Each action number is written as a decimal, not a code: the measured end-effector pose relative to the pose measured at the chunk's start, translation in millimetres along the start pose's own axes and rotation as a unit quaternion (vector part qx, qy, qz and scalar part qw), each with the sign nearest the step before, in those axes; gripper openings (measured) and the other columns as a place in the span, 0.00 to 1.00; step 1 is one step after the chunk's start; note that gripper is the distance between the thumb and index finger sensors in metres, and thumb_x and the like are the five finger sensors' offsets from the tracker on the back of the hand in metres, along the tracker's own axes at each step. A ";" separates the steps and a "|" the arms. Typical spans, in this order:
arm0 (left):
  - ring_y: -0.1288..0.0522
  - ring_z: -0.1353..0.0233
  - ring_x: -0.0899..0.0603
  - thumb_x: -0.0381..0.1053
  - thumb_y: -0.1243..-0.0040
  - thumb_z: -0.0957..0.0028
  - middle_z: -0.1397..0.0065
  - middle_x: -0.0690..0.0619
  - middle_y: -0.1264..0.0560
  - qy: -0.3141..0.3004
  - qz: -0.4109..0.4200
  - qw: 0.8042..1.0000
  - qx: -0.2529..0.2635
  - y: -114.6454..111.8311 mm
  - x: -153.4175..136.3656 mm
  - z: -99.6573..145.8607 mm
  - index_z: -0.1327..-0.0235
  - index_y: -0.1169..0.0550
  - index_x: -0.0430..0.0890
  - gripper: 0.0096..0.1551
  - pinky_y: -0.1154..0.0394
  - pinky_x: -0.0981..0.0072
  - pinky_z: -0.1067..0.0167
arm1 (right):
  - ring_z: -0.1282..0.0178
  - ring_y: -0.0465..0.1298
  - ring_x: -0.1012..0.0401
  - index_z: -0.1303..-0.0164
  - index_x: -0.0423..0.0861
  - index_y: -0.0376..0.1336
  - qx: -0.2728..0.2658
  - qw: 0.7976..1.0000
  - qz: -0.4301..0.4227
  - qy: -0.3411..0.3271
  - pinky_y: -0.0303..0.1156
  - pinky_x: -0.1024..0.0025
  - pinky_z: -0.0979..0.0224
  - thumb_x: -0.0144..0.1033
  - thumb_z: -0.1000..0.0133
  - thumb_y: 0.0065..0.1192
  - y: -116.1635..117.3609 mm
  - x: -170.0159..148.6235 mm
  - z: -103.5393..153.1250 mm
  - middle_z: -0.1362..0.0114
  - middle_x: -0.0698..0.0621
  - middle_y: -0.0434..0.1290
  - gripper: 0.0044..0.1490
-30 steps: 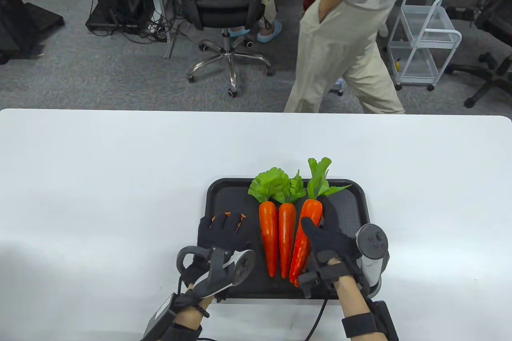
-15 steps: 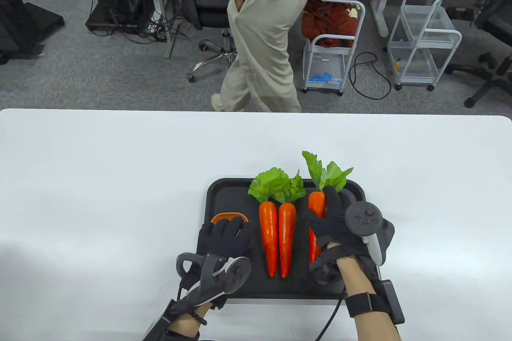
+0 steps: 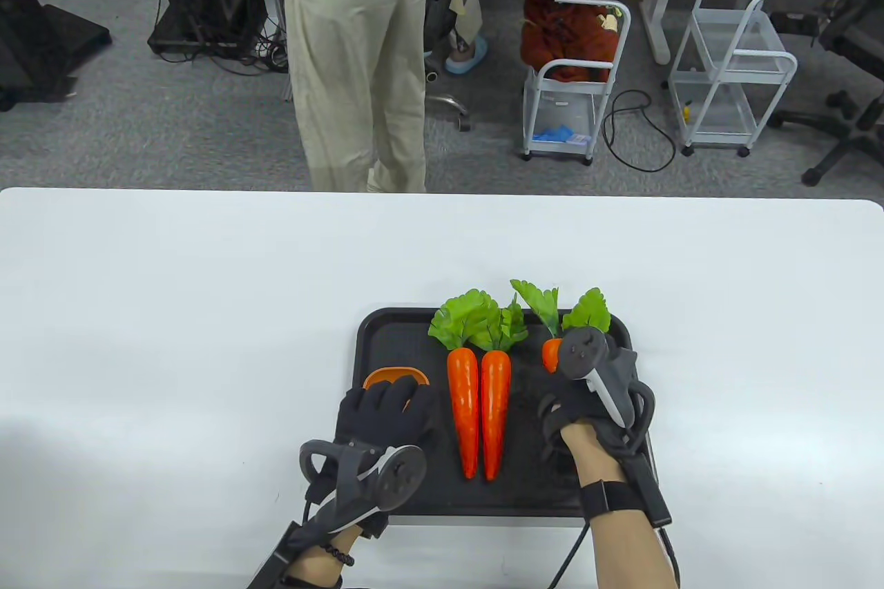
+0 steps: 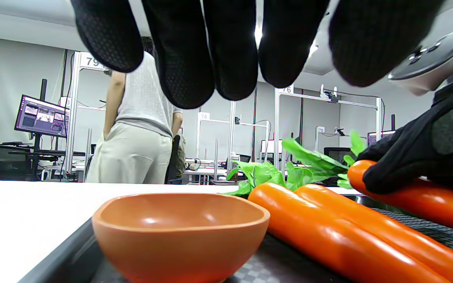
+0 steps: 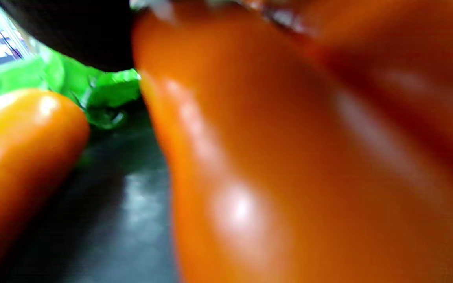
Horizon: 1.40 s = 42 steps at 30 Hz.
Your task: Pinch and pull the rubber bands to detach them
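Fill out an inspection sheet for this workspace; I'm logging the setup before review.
Surface: white table, black tray near the front edge.
Job's things: two carrots side by side on the tray; third carrot under the right hand; no rubber bands seen.
Clutter: orange bowl at the tray's left.
Grippers: left hand beside the bowl, fingers free; right hand grips the third carrot.
Cables: black cable trails from the right wrist; another cable lies on the floor.
Surroundings: standing person, white carts, office chairs.
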<state>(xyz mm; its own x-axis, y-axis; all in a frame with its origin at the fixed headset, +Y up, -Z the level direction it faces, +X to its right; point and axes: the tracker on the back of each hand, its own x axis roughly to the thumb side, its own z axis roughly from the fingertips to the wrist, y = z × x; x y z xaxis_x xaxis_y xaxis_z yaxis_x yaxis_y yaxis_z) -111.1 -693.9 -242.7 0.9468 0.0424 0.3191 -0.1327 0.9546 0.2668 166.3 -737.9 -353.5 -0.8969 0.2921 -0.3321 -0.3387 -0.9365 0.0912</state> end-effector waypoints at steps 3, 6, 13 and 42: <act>0.19 0.27 0.41 0.69 0.42 0.51 0.21 0.52 0.22 -0.003 0.000 1.000 0.000 0.0 1.9 0.0 0.31 0.24 0.61 0.34 0.27 0.34 0.30 | 0.38 0.68 0.22 0.19 0.47 0.44 0.008 1.000 0.024 0.010 0.72 0.36 0.41 0.58 0.47 0.70 6.2 2.5 -3.3 0.20 0.28 0.40 0.56; 0.19 0.27 0.41 0.68 0.42 0.51 0.21 0.52 0.22 -0.003 0.000 1.000 -0.002 -0.5 2.5 -0.6 0.31 0.24 0.61 0.34 0.27 0.34 0.30 | 0.38 0.68 0.22 0.19 0.47 0.45 0.013 0.998 0.052 0.016 0.73 0.37 0.41 0.58 0.47 0.70 11.7 5.5 -5.0 0.20 0.28 0.40 0.56; 0.19 0.27 0.41 0.69 0.42 0.51 0.21 0.52 0.22 -0.001 -0.002 1.000 -0.005 0.5 3.0 -0.5 0.30 0.24 0.61 0.34 0.27 0.35 0.30 | 0.37 0.67 0.22 0.19 0.48 0.44 0.025 0.994 0.106 0.024 0.73 0.38 0.40 0.58 0.47 0.69 15.4 12.2 -5.9 0.20 0.28 0.41 0.56; 0.27 0.17 0.36 0.71 0.46 0.50 0.13 0.51 0.29 0.029 -0.006 0.997 -0.075 -30.8 7.6 -18.7 0.24 0.29 0.61 0.38 0.38 0.32 0.24 | 0.26 0.33 0.23 0.16 0.50 0.40 -0.025 0.980 -0.036 -0.194 0.42 0.28 0.29 0.67 0.46 0.58 14.7 -26.3 93.6 0.17 0.33 0.34 0.58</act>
<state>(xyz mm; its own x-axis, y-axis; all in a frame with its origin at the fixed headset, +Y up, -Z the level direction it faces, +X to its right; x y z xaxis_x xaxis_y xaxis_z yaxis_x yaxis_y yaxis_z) -94.3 -717.5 -265.4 0.9643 0.0429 0.2614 -0.0794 0.9882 0.1307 158.3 -741.3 -255.5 -0.9154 0.3998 0.0477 -0.3987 -0.9166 0.0309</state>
